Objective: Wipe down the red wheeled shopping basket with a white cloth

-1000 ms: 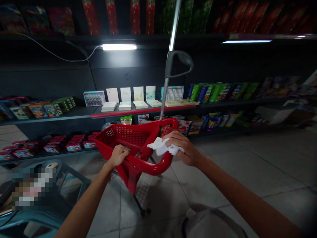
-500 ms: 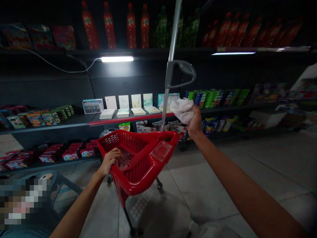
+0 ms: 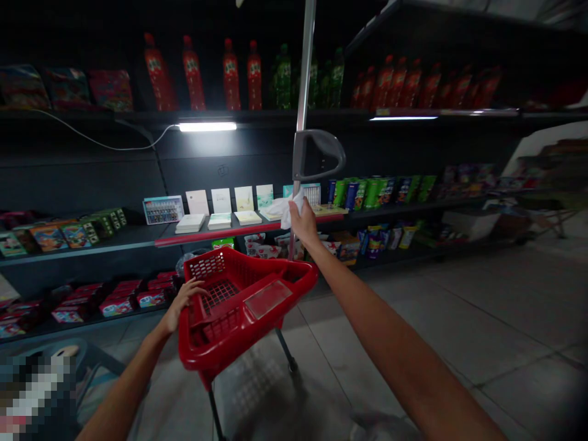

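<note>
A red plastic shopping basket [image 3: 239, 318] on wheels stands in front of me, its silver pull rod [image 3: 303, 73] and grey handle [image 3: 316, 156] rising above it. My left hand [image 3: 184, 300] rests on the basket's left rim, its fingers loosely curled over the edge. My right hand [image 3: 302, 222] is closed on a white cloth [image 3: 288, 209] and presses it against the rod just below the grey handle.
Dark store shelves [image 3: 257, 225] run across the back with notepads, boxed goods and bottles above. A lit tube [image 3: 206, 127] hangs under the upper shelf. A blue plastic chair [image 3: 87, 367] sits at the lower left. Tiled floor [image 3: 459, 331] spreads to the right.
My right hand lifted the cloth from the basket's rim up to the rod, then moved left onto it. The basket tipped back level. My left hand slid along the rim and loosened.
</note>
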The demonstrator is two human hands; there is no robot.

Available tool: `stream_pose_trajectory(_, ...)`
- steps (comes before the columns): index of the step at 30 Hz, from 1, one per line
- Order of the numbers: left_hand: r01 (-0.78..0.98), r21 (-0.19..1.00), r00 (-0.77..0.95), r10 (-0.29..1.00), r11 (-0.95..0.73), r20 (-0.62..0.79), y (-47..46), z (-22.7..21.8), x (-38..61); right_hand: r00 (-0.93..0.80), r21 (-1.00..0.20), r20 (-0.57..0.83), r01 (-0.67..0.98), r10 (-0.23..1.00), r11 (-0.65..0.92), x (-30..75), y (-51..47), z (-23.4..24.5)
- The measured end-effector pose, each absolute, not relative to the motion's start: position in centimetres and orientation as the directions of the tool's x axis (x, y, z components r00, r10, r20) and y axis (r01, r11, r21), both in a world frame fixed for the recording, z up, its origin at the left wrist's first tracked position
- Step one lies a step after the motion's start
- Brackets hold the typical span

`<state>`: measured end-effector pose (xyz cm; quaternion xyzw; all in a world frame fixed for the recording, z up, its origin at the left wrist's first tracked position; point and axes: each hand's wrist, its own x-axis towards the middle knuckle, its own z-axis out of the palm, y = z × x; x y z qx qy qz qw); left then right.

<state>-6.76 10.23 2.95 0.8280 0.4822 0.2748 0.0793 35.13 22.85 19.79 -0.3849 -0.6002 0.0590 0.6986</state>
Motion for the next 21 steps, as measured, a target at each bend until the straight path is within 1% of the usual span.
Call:
stream_pose_trajectory(2,0.719,0.483,0.372,0.863,-0.501,0.341,10.4,3.9,-7.6,0.211,-0.572,0.818,0.395,0.535,0.719,35.0,22.4,19.3)
stream_pose_trajectory(3,0.710,0.539,0.336,0.890,-0.454,0.307,10.5,4.5,-8.0,0.183,-0.556,0.828,0.392,0.530,0.733,34.9,22.1,19.2)
stream_pose_trajectory(5,0.708,0.639,0.232,0.954,-0.301,0.192,10.3,6.2,-8.4,0.136,-0.533,0.841,0.370,0.523,0.761,34.8,21.6,19.2)
stream_pose_trajectory(7,0.683,0.709,0.149,0.984,-0.174,0.097,9.8,8.1,-8.4,0.097,-0.532,0.840,0.343,0.534,0.774,34.5,21.0,19.1)
stream_pose_trajectory(9,0.655,0.742,0.132,0.988,-0.145,0.077,8.9,10.1,-8.3,0.081,-0.545,0.830,0.327,0.552,0.772,34.1,20.3,19.0)
stream_pose_trajectory(12,0.624,0.765,0.129,0.987,-0.158,0.099,7.0,13.0,-7.5,0.080,-0.561,0.820,0.309,0.566,0.768,33.4,19.3,18.5)
stream_pose_trajectory(14,0.639,0.749,0.127,0.985,-0.172,0.117,5.5,14.7,-6.6,0.063,-0.567,0.815,0.290,0.575,0.771,32.8,18.6,18.0)
stream_pose_trajectory(16,0.702,0.684,0.135,0.980,-0.199,0.146,3.8,16.2,-5.0,0.043,-0.580,0.805,0.274,0.592,0.767,32.3,17.7,17.4)
stream_pose_trajectory(18,0.782,0.573,0.141,0.965,-0.246,0.222,2.1,17.3,-2.4,0.036,-0.601,0.787,0.268,0.616,0.753,31.7,16.8,16.7)
stream_pose_trajectory(21,0.872,0.346,0.215,0.905,-0.347,0.367,-0.4,18.0,2.9,0.038,-0.635,0.758,0.268,0.651,0.724,30.8,15.4,15.5)
